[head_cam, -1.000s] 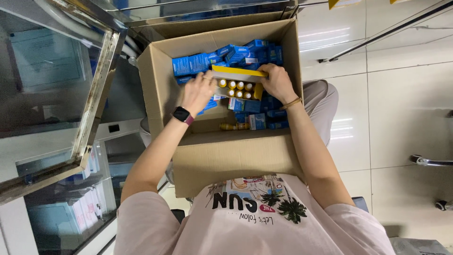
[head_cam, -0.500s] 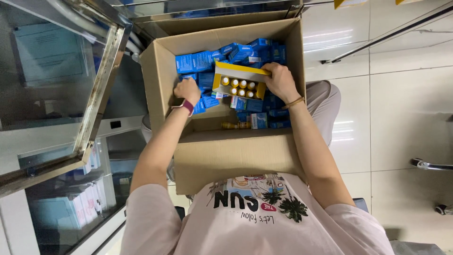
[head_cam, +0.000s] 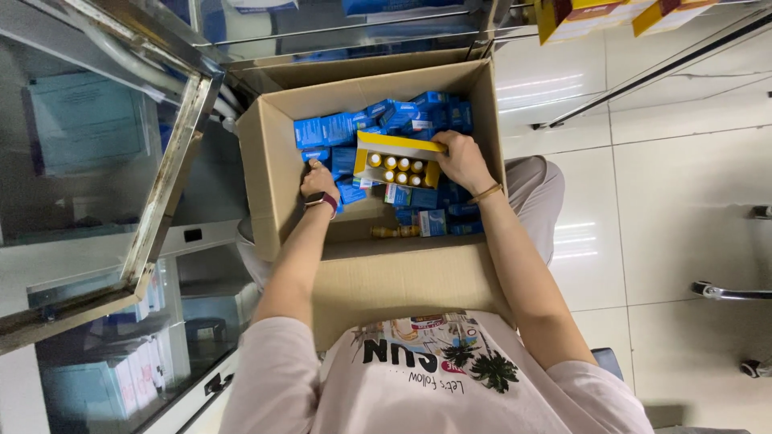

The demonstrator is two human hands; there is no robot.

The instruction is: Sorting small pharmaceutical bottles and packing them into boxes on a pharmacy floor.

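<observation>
Yellow box (head_cam: 400,153) open at the top, small amber bottles with yellow caps (head_cam: 396,169) standing in rows inside it, sits up in the middle of a big cardboard carton (head_cam: 386,277). Right hand (head_cam: 460,159) grasps the yellow box by its right end, fingers wrapped on the edge, thin bracelet at the wrist. Left hand (head_cam: 318,178) is down inside the carton at the left, low against the blue boxes (head_cam: 346,128), fingers curled among them; can't tell whether it grips one. Dark watch (head_cam: 322,199) on the left wrist. Blue boxes fill the far and right part of the carton, piled loose at mixed angles, some under and beside the yellow box. One loose amber bottle (head_cam: 394,231) lies on its side on the carton floor near the front wall, just beside a blue box. Carton rests on the person's lap, flaps open, front wall against a pink printed shirt (head_cam: 434,378). Glass cabinet door with metal frame (head_cam: 165,185) stands open at left, stacked packs seen through the glass below. White tiled floor (head_cam: 667,201) at right, yellow packs (head_cam: 579,14) on a shelf at top right
</observation>
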